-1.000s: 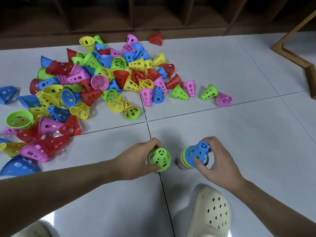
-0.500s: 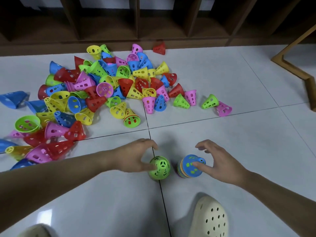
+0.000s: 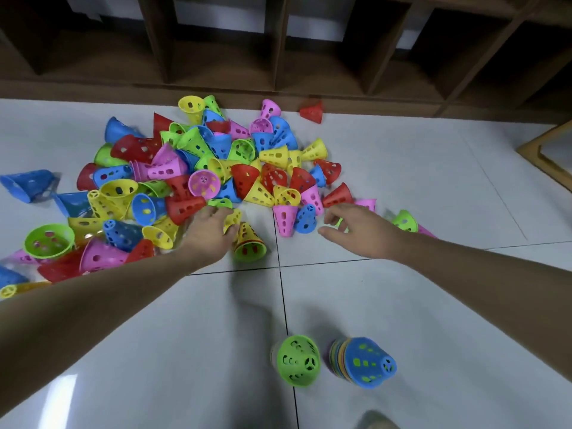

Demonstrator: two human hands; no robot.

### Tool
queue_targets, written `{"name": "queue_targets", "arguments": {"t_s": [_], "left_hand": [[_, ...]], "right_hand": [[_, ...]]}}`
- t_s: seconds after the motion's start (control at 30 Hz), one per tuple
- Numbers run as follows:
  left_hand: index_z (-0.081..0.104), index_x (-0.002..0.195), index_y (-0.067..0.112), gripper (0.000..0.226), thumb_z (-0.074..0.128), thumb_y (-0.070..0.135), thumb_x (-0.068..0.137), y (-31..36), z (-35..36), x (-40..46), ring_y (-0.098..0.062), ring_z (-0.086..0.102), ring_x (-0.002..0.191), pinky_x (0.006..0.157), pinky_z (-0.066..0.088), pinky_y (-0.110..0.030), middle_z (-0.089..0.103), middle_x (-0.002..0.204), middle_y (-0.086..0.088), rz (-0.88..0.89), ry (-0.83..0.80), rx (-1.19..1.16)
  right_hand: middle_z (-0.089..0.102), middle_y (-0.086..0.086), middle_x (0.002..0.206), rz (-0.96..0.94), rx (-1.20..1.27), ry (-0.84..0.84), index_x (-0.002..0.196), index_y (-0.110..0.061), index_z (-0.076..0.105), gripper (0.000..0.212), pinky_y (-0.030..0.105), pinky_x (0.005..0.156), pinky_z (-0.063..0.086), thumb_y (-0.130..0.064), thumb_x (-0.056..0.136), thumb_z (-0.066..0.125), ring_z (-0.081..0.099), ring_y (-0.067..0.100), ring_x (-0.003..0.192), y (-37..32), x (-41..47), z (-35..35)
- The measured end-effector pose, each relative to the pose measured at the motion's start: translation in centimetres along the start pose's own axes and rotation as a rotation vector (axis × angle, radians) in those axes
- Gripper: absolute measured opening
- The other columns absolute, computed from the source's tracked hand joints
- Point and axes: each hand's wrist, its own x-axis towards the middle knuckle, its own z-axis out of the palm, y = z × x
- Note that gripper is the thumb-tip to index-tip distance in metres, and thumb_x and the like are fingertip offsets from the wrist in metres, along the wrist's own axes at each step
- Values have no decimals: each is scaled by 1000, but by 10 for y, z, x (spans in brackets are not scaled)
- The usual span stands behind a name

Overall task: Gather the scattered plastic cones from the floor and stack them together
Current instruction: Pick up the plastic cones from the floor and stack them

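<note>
Both bare forearms are extended from the lower corners toward frame centre. The left hand (image 3: 208, 232) is seen palm down just left of centre, fingers bent downward at the tips. The right hand (image 3: 356, 229) is held right of centre, back up, fingers loosely curled and spread, thumb stuck out leftward; nothing is gripped.

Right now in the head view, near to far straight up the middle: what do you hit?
Green-topped stack beside blue-topped stack → bare floor tile → left hand and right hand → cone pile → lone red cone → wooden shelf unit.
</note>
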Motion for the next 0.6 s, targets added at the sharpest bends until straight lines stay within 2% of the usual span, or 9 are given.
{"name": "queue_targets", "arguments": {"t_s": [0.1, 0.23, 0.33, 0.4, 0.47, 0.53, 0.6], "left_hand": [[46, 146, 24, 51, 47, 46, 100, -10, 2, 17, -39, 38, 131, 113, 31, -49, 45, 140, -18, -5, -51, 63], [55, 137, 20, 58, 46, 59, 96, -14, 7, 31, -34, 46, 125, 108, 37, -46, 55, 135, -12, 41, -3, 256], [50, 141, 20, 72, 47, 71, 90, -13, 8, 38, -33, 43, 133, 110, 34, -47, 53, 141, -9, -49, -68, 302], [45, 144, 19, 75, 49, 69, 89, -11, 8, 41, -35, 42, 137, 112, 33, -47, 55, 141, -11, -92, -112, 291], [43, 144, 18, 74, 54, 65, 88, -10, 9, 41, -36, 42, 136, 111, 36, -46, 58, 137, -13, -114, -126, 276], [45, 140, 17, 74, 57, 64, 84, -11, 11, 39, -36, 42, 135, 110, 38, -45, 59, 133, -14, -120, -157, 294], [48, 137, 17, 75, 59, 66, 82, -16, 15, 37, -35, 46, 131, 108, 38, -45, 60, 131, -13, -130, -231, 307]], "right_hand": [[61, -2, 107, 132, 106, -5, 106, -16, 61, 28, 29, 78, 44, -42, 93, 64, 59, 16, 89, 1, 38, 33], [61, 7, 112, 293, 146, -73, 114, -8, 59, 41, 34, 82, 49, -44, 93, 63, 61, 27, 102, 11, 69, 80], [61, 7, 103, 387, 223, -73, 110, -9, 57, 39, 32, 76, 45, -43, 94, 63, 60, 27, 96, 17, 81, 109], [60, 4, 91, 418, 297, -14, 98, -13, 55, 30, 32, 73, 45, -40, 92, 65, 58, 25, 87, 19, 89, 125], [65, 1, 90, 441, 363, 77, 101, -12, 59, 28, 32, 77, 50, -36, 90, 69, 60, 22, 87, 18, 96, 137], [70, 1, 89, 458, 413, 170, 98, -12, 64, 30, 38, 81, 55, -35, 84, 74, 65, 23, 87, 15, 104, 144], [69, 0, 83, 479, 454, 227, 89, -14, 63, 31, 37, 73, 55, -39, 79, 78, 66, 23, 81, 10, 112, 149]]}}
